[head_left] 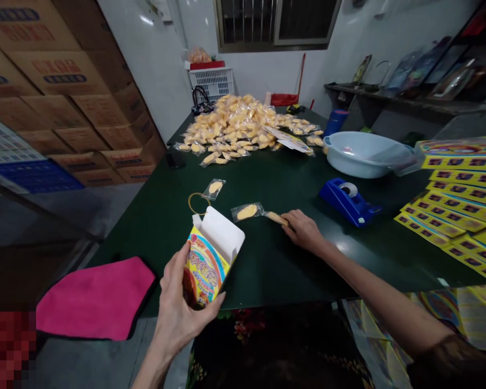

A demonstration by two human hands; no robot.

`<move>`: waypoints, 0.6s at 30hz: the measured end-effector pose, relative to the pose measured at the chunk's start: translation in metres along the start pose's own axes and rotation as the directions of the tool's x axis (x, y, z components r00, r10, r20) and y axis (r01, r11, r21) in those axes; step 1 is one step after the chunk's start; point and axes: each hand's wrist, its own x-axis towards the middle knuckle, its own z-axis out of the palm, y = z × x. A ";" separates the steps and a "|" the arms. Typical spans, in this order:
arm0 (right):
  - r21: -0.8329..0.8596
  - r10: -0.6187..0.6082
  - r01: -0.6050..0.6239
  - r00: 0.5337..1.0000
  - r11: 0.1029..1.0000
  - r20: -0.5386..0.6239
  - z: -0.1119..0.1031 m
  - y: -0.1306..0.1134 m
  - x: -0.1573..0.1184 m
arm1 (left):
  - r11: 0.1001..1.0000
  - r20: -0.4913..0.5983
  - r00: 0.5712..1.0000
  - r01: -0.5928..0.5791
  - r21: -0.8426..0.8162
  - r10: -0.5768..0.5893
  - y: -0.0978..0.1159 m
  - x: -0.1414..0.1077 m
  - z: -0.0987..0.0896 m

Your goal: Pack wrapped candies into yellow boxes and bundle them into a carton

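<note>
A small yellow printed box [206,265] with its white top flap raised is gripped by my left hand [178,302], tilted above the front edge of the green table [267,270]. My right hand [303,229] has its fingers closed on a wrapped yellow piece [277,218] lying low over the table. Just left of that piece rests another wrapped piece [247,212]. Farther left are a third wrapped piece [215,187] and a yellowish rubber band [192,202]. A large heap of wrapped yellow pieces [238,121] covers the table's far end.
At the right stand a blue tape dispenser [344,202], a pale blue basin [368,156] and fanned stacks of yellow printed cartons [453,208]. Pink cloth [97,297] lies at the front left. Cardboard boxes [65,75] are piled beyond the table's left side.
</note>
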 end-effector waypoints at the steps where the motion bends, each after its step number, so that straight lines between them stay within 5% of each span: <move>1: 0.004 -0.040 0.040 0.999 0.999 0.028 0.000 -0.002 -0.001 | 1.000 -0.010 1.000 -0.020 0.015 0.021 0.000 0.000 0.001; 5: 0.198 -0.206 0.181 0.972 0.963 0.114 -0.006 -0.030 -0.003 | 0.996 -0.033 0.998 -0.059 0.067 0.062 0.004 -0.003 0.005; 7: 0.341 -0.208 0.155 0.970 0.927 0.126 -0.008 -0.045 0.008 | 1.000 -0.027 0.999 -0.018 0.011 0.018 0.007 -0.003 0.002; 10: 0.352 -0.068 -0.021 0.969 0.936 0.239 -0.002 -0.059 0.037 | 0.911 0.072 0.983 0.185 -0.370 -0.170 0.013 0.009 -0.016; 11: 0.317 -0.018 -0.074 0.961 0.945 0.278 0.002 -0.062 0.047 | 0.789 0.127 0.961 0.275 -0.549 -0.246 0.015 0.015 -0.023; 14: 0.248 0.079 -0.157 0.952 0.956 0.296 0.019 -0.069 0.067 | 0.231 0.288 0.830 0.435 -0.870 -0.479 0.020 0.035 -0.039; 16: 0.239 0.118 -0.186 0.955 0.953 0.273 0.029 -0.073 0.071 | -0.052 0.470 0.675 0.541 -0.839 -0.569 0.021 0.040 -0.038; 18: 0.258 0.135 -0.200 0.959 0.945 0.248 0.034 -0.075 0.070 | -0.213 0.630 0.549 0.637 -0.741 -0.550 0.020 0.034 -0.030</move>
